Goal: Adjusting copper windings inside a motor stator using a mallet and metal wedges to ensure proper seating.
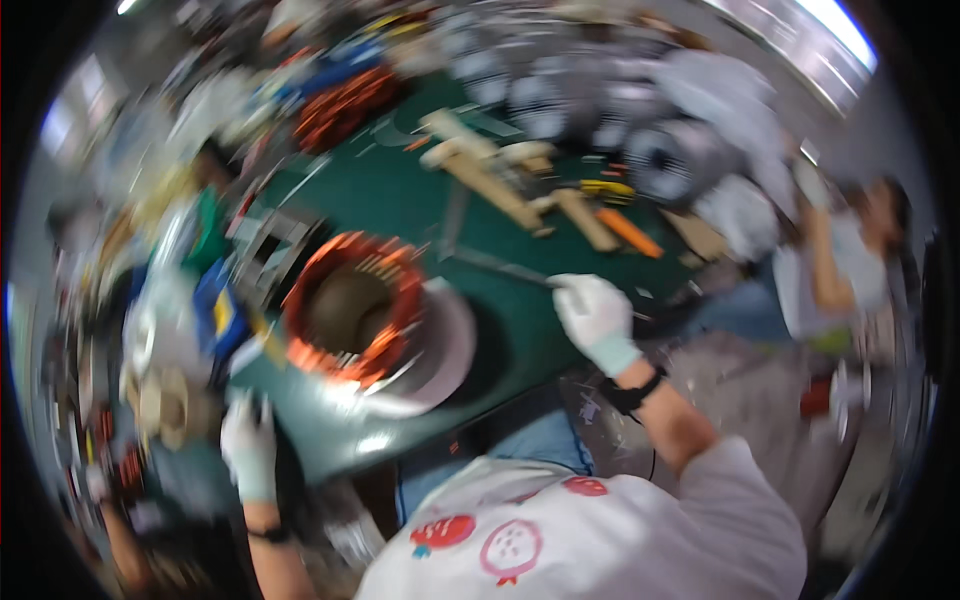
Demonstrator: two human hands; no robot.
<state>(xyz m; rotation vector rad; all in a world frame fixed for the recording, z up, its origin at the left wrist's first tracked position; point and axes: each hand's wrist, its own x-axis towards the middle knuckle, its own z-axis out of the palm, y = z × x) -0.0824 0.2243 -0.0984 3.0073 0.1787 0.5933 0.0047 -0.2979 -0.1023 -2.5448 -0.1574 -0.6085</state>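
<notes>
At right hand: grey strip | nearer left hand: copper-wound stator

Glowing orange on the coil ring, left of white-gloved right fingers; green on the table beneath, red-patterned white on the shirt!

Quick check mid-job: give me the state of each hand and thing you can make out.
Left hand: gloved, at the table's left side; grip too blurred to tell.
Right hand: gloved, at one end of the dark strip; grip unclear.
Dark strip: bent at an angle.
Copper-wound ring: on the table, open end up.
Orange handle: lying flat.
Red-orange wire: bundled.
</notes>
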